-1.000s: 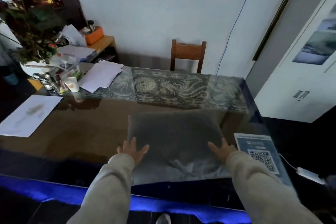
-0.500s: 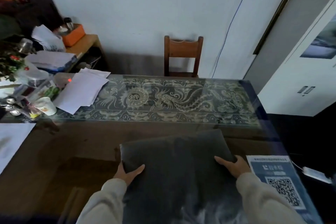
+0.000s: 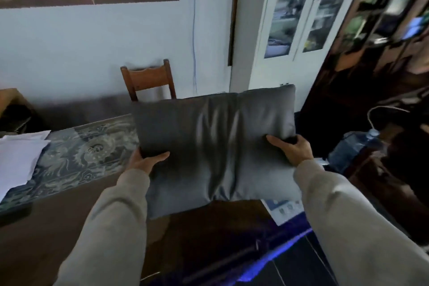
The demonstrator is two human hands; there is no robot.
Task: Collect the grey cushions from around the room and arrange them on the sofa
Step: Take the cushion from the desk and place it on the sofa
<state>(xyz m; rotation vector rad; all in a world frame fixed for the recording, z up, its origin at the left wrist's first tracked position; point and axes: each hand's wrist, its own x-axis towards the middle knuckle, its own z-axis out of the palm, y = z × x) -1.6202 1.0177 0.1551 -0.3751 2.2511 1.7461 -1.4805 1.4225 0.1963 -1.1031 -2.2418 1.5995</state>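
Hands first: we see the left hand (image 3: pixel 145 161) and right hand (image 3: pixel 293 149) each closed on an opposite side edge of a grey cushion (image 3: pixel 216 146), held up clear of the dark table (image 3: pixel 76 216). Behind it, a wooden chair (image 3: pixel 148 80) stands against the wall.

Smooth cloth, polished wood, glass and paper.
The grey cushion (image 3: pixel 216 146) is smooth cloth with a faint sheen; the table (image 3: pixel 58 223) is glossy dark wood; the chair (image 3: pixel 148 79), upper centre, matt wood; papers (image 3: pixel 18 155), left, matt white.
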